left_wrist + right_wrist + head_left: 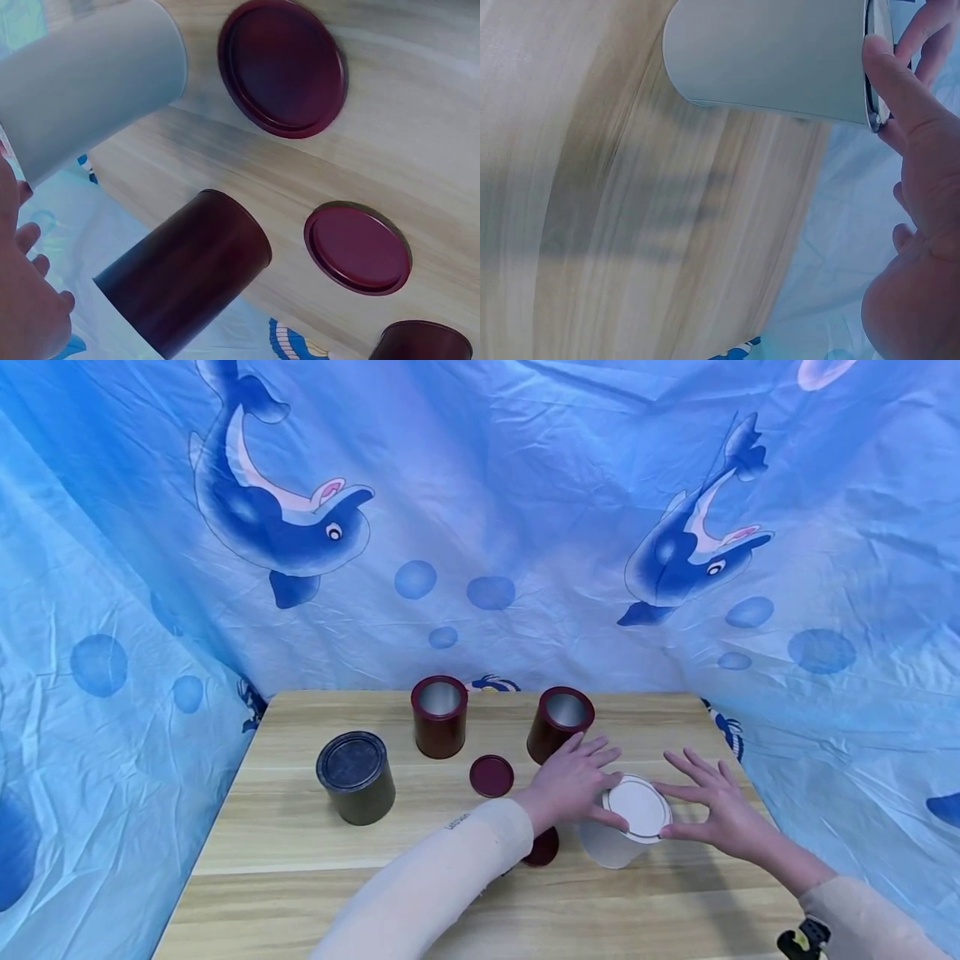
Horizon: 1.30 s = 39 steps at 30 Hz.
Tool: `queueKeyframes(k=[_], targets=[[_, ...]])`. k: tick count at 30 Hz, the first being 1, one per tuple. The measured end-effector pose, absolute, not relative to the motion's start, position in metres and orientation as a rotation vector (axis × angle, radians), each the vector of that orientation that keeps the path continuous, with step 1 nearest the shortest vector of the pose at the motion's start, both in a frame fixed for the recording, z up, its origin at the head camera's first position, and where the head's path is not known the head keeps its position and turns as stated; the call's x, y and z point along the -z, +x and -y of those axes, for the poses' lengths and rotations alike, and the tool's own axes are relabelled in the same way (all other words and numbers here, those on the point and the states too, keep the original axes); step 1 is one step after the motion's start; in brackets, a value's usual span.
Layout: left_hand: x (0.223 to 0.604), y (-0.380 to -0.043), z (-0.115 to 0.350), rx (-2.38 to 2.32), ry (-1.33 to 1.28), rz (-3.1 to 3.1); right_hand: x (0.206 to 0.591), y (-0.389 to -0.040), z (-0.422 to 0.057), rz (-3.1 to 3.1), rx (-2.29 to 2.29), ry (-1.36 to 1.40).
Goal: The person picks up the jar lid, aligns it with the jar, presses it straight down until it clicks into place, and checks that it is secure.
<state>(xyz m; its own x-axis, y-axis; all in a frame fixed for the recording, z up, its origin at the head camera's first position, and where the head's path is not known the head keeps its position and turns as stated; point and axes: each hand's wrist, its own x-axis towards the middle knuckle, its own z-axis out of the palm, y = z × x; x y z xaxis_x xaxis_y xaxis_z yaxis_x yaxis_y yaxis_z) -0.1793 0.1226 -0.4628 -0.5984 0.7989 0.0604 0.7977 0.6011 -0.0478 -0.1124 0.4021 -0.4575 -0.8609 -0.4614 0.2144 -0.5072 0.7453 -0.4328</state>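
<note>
Both arms reach forward in pale sleeves. The left hand (572,779) lies flat, fingers spread and straight, thumb stretched toward the right. The right hand (718,803) mirrors it, fingers splayed, thumb pointing inward.

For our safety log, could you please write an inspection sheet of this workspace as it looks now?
Surface: wooden table, light planks.
Job's things: white can with its lid on, tilted between both hands.
Clutter: dark grey can, lidded; two open dark red cans; two loose dark red lids.
Hands: left hand and right hand, fingers straight, thumbs on the white can's rim.
Cables: nothing seen.
Surroundings: blue dolphin cloth behind and at both sides.
</note>
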Motion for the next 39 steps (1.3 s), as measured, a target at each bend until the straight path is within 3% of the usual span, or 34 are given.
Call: queueKeyframes(k=[39], targets=[[0.468,-0.172,-0.12,0.049,-1.343,2.775,0.463,-0.114,-0.392,2.804,-0.639,0.871]])
